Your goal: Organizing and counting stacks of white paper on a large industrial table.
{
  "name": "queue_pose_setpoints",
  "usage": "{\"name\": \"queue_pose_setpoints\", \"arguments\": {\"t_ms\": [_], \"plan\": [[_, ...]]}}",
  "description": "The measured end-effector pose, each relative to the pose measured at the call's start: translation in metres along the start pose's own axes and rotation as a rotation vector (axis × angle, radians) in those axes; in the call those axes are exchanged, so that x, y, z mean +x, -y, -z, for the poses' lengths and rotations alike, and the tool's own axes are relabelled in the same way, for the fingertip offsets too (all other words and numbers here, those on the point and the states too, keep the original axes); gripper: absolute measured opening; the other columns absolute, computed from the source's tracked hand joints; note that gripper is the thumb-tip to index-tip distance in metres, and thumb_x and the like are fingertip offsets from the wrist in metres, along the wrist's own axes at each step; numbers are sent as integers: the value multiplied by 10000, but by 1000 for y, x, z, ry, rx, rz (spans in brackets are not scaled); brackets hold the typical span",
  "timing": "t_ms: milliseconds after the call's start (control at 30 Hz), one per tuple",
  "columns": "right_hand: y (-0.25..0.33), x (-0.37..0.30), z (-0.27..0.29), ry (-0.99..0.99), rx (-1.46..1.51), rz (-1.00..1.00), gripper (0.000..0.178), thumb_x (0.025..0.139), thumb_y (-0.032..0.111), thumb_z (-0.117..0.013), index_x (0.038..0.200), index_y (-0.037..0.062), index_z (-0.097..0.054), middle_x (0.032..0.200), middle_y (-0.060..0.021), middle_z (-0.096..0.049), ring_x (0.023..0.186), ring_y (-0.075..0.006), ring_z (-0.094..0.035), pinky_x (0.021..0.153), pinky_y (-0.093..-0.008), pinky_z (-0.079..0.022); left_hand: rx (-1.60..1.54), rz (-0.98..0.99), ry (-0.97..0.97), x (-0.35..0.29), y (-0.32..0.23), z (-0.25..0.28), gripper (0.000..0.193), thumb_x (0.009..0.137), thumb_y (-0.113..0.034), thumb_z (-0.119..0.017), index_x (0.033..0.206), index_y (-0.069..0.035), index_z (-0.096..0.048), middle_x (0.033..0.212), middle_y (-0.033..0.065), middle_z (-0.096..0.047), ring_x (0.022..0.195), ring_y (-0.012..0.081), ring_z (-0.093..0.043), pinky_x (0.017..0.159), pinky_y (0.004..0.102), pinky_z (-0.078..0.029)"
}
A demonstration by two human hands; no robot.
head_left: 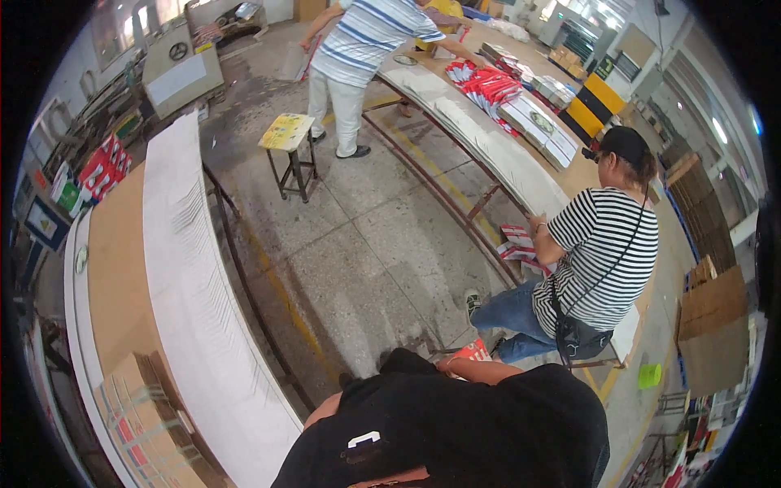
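Observation:
Low in the picture, my black shirt covers much of the space in front of me. My right forearm reaches inward from the sleeve, and my right hand (445,366) shows only as a small part at its end. Beside that hand is a red and white printed piece (472,352); whether my fingers grip it, I cannot tell. Only a bit of my left arm shows past the shirt, and my left hand is hidden. To my left runs a long table (116,260) with a long row of overlapping white sheets (191,268) along its inner edge.
A co-worker in a striped shirt (606,244) is at the right-hand table, hands near its white sheets (480,138). Farther off, another person (370,41) leans over red packets (486,88). A yellow-topped stool (286,132) stands between the tables. Cartons (146,407) lie at lower left.

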State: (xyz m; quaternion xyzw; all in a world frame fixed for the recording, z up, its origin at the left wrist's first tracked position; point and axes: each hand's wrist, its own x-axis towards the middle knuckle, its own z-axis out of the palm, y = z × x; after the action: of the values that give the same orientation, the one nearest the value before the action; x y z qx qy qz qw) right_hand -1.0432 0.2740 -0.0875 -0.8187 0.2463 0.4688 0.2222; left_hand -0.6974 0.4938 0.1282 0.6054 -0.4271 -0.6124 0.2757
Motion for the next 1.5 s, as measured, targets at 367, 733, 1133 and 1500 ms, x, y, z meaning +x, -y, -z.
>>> {"name": "queue_pose_setpoints", "arguments": {"t_ms": [367, 733, 1133, 1500], "plan": [[-128, 23, 30, -190, 464, -128, 344, 592, 231, -708, 910, 101, -685, 902, -107, -658, 891, -289, -615, 722, -431, -476, 229, 154, 302, 188, -97, 46, 364, 889, -242, -465, 1136, 12, -550, 1077, 126, -609, 987, 191, -538, 876, 315, -404], [-267, 61, 121, -279, 577, -231, 363, 630, 301, -683, 931, 98, -675, 917, -112, -654, 900, -281, -610, 739, -406, -470, 217, 19, 431, 281, -140, 86, 407, 876, -240, -490, 1167, 45, -496, 1184, 158, -537, 1066, 245, -513, 901, 336, -389], [-237, 177, 256, -321, 616, -157, 399, 672, 377, -657, 954, 95, -663, 932, -118, -650, 911, -272, -604, 759, -378, -463, 8, -23, 265, 363, -107, 227, 408, 879, -233, -498, 1157, 66, -497, 1153, 134, -553, 1021, 183, -517, 891, 322, -396], [-204, 271, 338, -714, 443, 259, 193, 702, 123, -590, 879, 54, -622, 776, -161, -604, 747, -331, -604, 663, -448, -481, -181, -119, 114, 398, -133, 304, 321, 866, -245, -511, 1044, 8, -601, 952, 51, -633, 888, 133, -549, 819, 309, -430]]}}
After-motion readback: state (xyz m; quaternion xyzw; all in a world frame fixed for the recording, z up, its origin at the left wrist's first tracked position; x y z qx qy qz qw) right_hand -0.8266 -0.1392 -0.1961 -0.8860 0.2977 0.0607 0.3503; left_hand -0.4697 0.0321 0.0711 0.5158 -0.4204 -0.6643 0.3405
